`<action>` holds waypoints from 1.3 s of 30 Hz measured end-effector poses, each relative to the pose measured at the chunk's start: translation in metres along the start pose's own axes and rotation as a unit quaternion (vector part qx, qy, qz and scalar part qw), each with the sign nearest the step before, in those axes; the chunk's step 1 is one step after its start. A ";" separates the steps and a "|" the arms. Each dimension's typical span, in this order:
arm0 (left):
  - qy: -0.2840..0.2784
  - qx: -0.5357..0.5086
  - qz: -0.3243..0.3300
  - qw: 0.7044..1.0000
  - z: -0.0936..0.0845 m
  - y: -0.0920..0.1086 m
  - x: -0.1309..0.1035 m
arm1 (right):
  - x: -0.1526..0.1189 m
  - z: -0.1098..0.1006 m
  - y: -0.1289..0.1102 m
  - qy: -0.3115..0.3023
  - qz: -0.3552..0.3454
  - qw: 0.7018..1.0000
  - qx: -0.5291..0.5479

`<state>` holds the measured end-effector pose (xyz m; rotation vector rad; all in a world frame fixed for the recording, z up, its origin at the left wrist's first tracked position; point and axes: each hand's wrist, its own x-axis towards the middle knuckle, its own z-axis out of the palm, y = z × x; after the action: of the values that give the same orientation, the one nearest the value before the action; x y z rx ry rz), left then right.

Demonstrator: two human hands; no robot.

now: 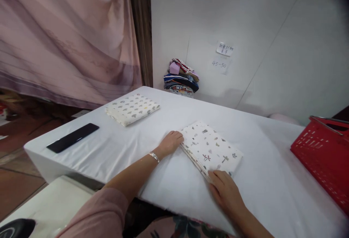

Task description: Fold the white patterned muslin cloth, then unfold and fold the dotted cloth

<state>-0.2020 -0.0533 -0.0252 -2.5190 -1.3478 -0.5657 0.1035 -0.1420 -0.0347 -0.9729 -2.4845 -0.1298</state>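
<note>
A folded white cloth (211, 143) printed with small palm trees and other motifs lies flat on the white-covered table (131, 150). Its layered edge faces me. At its left corner, my left hand (171, 141) grips the edge, fingers on top and thumb hidden. My right hand (222, 187) closes on the near right corner, with the fingers over the top and the thumb below. Farther left on the table rests a second folded cloth (133, 109), cream with grey leaf-like prints, apart from both hands.
A black flat slab (73, 137) lies near the table's left edge. At the right stands a red plastic basket (321, 158) with a metal handle. Behind the table is a stack of folded fabrics (182, 78) against the wall. A pink curtain (68, 38) hangs at the left.
</note>
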 end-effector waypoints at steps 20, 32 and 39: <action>0.105 -0.202 -0.232 0.946 -0.020 0.016 0.016 | -0.001 0.006 -0.005 -0.006 0.002 1.000 -0.014; 0.036 -0.110 -0.154 0.981 -0.001 0.043 0.014 | -0.005 0.006 -0.009 0.011 0.006 1.000 -0.020; 0.056 -0.058 -0.328 0.941 -0.010 0.021 0.012 | -0.002 0.004 -0.012 0.005 0.004 0.999 -0.033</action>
<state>-0.1803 -0.0599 -0.0115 -2.0288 -2.1611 -0.9120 0.0955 -0.1512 -0.0383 -1.0071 -2.4808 -0.2139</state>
